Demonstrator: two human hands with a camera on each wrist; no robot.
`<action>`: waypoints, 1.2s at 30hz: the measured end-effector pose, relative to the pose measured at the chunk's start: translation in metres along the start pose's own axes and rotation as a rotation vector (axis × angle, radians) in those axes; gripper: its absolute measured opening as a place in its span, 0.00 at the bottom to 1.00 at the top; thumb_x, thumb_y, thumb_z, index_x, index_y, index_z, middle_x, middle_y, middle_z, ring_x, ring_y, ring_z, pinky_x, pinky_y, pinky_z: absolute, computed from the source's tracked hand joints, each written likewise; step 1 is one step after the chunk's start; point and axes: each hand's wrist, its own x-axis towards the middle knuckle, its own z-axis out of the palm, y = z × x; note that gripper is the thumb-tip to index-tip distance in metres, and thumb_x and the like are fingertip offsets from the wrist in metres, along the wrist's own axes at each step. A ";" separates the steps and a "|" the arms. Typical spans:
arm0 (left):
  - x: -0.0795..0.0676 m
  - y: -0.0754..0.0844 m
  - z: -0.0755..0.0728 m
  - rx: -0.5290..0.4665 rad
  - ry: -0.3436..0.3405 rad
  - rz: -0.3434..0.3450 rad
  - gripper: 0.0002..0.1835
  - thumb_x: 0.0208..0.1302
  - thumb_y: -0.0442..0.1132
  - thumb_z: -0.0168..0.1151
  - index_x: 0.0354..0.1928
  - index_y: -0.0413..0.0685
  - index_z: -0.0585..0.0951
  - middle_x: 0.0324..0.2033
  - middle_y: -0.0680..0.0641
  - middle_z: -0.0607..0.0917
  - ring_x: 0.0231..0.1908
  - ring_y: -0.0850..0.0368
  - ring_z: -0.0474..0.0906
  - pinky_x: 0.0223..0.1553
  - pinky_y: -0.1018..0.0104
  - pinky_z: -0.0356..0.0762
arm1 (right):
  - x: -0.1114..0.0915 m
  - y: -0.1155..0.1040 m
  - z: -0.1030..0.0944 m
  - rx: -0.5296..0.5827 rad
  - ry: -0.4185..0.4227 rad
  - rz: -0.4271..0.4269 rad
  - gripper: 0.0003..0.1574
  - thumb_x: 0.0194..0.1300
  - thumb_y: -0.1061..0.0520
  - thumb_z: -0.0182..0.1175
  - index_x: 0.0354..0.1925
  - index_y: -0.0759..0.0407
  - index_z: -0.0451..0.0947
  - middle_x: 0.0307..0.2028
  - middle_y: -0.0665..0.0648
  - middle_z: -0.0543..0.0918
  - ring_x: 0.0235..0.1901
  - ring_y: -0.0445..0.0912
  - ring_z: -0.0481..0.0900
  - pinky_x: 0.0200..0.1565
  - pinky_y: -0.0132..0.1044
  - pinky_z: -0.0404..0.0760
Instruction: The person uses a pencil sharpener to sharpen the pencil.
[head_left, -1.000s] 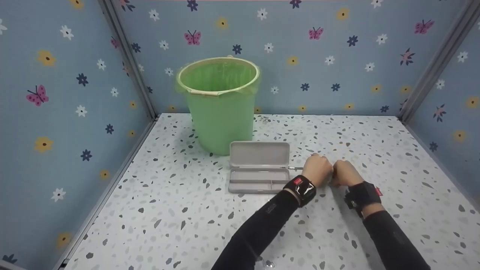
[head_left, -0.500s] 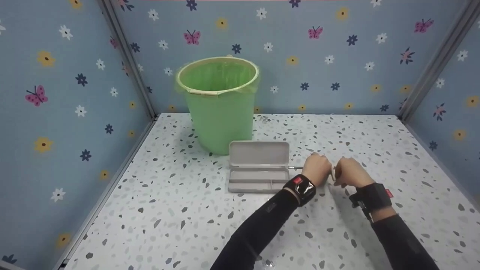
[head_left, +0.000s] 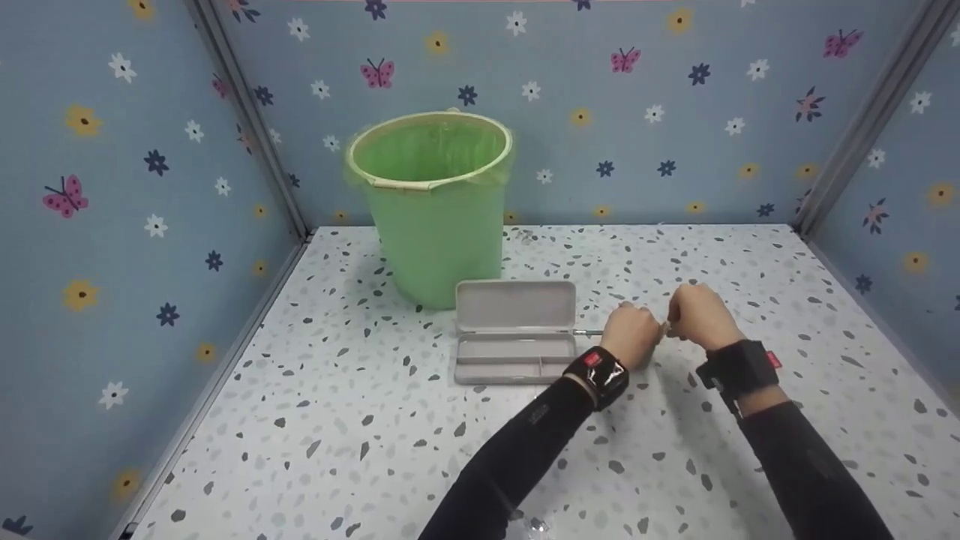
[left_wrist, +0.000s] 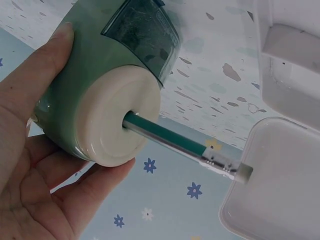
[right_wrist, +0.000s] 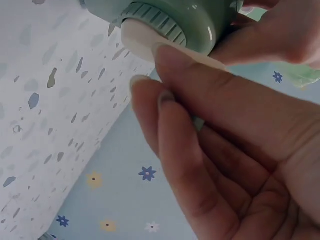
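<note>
My left hand (head_left: 630,334) grips a green crank pencil sharpener (left_wrist: 92,60), thumb on one side and fingers on the other. A green pencil (left_wrist: 167,136) is inserted in the hole of its cream front, with the metal ferrule and eraser end sticking out toward the pencil case. On the opposite side, my right hand (head_left: 701,319) pinches the sharpener's cream crank handle (right_wrist: 140,41) with curled thumb and fingers, which hide the handle's end. The sharpener's clear shavings drawer (left_wrist: 147,37) shows in the left wrist view. In the head view my hands mostly cover the sharpener.
An open grey pencil case (head_left: 516,307) lies just left of my left hand, lid tilted back, its compartments bare. Behind it stands a green lined bucket (head_left: 442,240). Flowered panels (head_left: 570,172) enclose the speckled tabletop (head_left: 337,450) at the back and sides.
My right hand has dipped slightly and swung outward, then risen at the crank. My left hand stays nearly in place with the sharpener and pencil. The head view has shifted slightly.
</note>
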 end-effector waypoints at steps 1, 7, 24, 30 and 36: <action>0.000 -0.001 0.000 0.002 0.003 0.001 0.21 0.77 0.53 0.44 0.37 0.60 0.87 0.31 0.59 0.87 0.30 0.64 0.80 0.31 0.73 0.79 | 0.002 0.000 0.000 0.002 0.014 -0.003 0.05 0.44 0.75 0.68 0.23 0.71 0.81 0.21 0.65 0.83 0.20 0.50 0.79 0.26 0.42 0.79; -0.002 -0.002 -0.003 0.040 -0.037 0.041 0.17 0.78 0.49 0.44 0.54 0.61 0.82 0.34 0.59 0.87 0.32 0.64 0.80 0.31 0.73 0.79 | 0.016 0.005 0.006 0.001 0.068 0.005 0.04 0.47 0.75 0.66 0.23 0.71 0.81 0.21 0.64 0.83 0.20 0.50 0.79 0.27 0.43 0.79; -0.001 -0.002 -0.003 0.007 -0.014 0.047 0.10 0.66 0.41 0.57 0.36 0.61 0.88 0.32 0.59 0.86 0.31 0.64 0.79 0.33 0.72 0.80 | 0.037 0.034 0.045 0.022 0.032 0.027 0.08 0.48 0.78 0.58 0.24 0.72 0.82 0.20 0.64 0.83 0.19 0.49 0.76 0.23 0.35 0.73; -0.001 -0.002 -0.002 0.047 -0.023 0.063 0.12 0.69 0.42 0.54 0.37 0.61 0.88 0.33 0.59 0.86 0.32 0.64 0.80 0.34 0.72 0.82 | 0.030 0.040 0.057 0.022 -0.029 0.031 0.11 0.41 0.79 0.62 0.26 0.73 0.84 0.20 0.64 0.84 0.18 0.48 0.74 0.22 0.35 0.74; -0.001 -0.002 -0.001 0.076 -0.051 0.101 0.13 0.69 0.41 0.53 0.37 0.61 0.88 0.33 0.58 0.86 0.32 0.64 0.80 0.34 0.71 0.81 | 0.016 0.037 0.058 0.054 -0.117 0.063 0.11 0.41 0.77 0.68 0.30 0.75 0.83 0.25 0.67 0.86 0.21 0.49 0.79 0.27 0.40 0.82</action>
